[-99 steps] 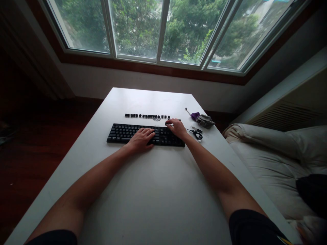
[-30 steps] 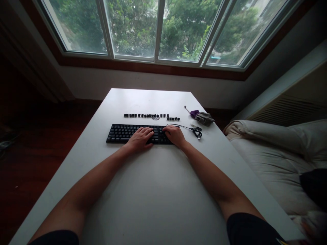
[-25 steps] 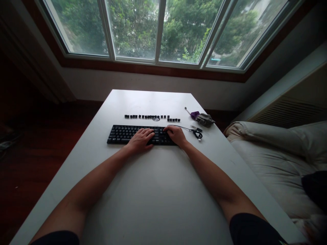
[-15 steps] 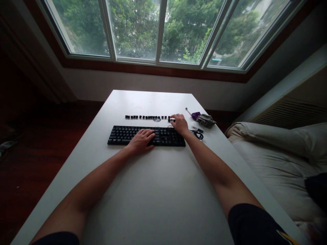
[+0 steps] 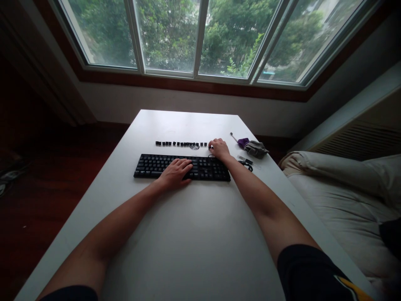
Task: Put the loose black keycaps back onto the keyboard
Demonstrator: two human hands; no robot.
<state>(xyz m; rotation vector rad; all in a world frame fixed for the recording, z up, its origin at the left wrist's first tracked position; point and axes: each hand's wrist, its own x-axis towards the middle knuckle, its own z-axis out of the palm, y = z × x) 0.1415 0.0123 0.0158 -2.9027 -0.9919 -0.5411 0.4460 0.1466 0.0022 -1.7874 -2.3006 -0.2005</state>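
Note:
A black keyboard (image 5: 150, 165) lies across the middle of the white table (image 5: 188, 242). My left hand (image 5: 175, 173) rests flat on the keys near the keyboard's middle, fingers stretched out. Behind the keyboard runs a row of several loose black keycaps (image 5: 178, 144). My right hand (image 5: 219, 148) is at the right end of that row, just past the keyboard's back edge. Its fingers curl down and pinch together there; what they hold is hidden.
A small round object (image 5: 194, 146) lies among the keycaps. Right of my right hand are a purple-handled tool (image 5: 240, 142), a grey cloth (image 5: 257, 149) and a black cable (image 5: 248, 164). A bed with pale bedding (image 5: 338, 200) adjoins the table's right side. Windows (image 5: 200, 33) fill the far wall.
My right hand has left the right part of the keyboard and moved back to the right end of the keycap row. My left hand has stayed on the keys.

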